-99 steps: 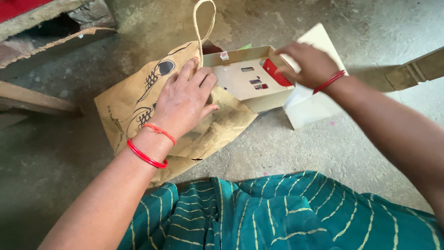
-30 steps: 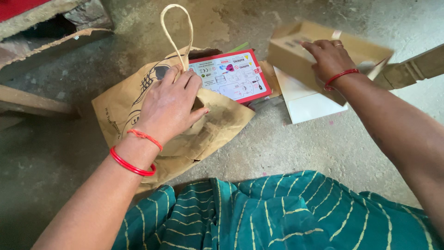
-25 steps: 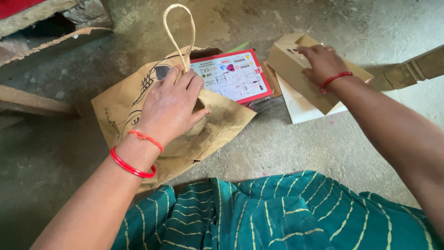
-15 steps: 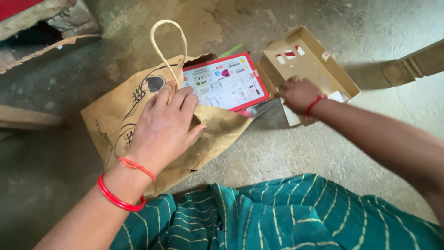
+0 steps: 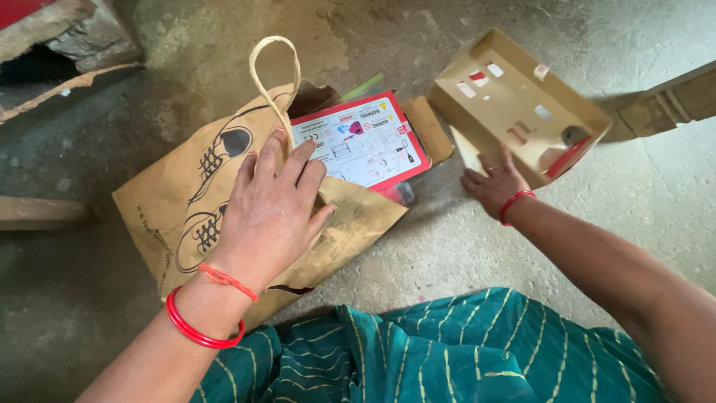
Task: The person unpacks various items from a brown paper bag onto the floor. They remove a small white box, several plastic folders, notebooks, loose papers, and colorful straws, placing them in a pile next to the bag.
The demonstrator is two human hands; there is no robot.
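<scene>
Since half a second ago our right hand (image 5: pixel 492 184) has slid off the open tan cardboard box (image 5: pixel 522 104), fingers loosely curled, empty; our left hand (image 5: pixel 272 213) stays flat, gripping nothing, on the creased brown paper bag (image 5: pixel 179 194) holding the glossy red-edged card (image 5: pixel 358 142).

The left hand (image 5: pixel 272 213) lies on the bag (image 5: pixel 186 198); a card (image 5: pixel 362 142) sticks out just beyond its fingertips. The open box (image 5: pixel 522 104) lies beyond the right hand (image 5: pixel 492 186).

Brown paper bag (image 5: pixel 186 194) (black shoe print), red-bordered card (image 5: pixel 362 142).
</scene>
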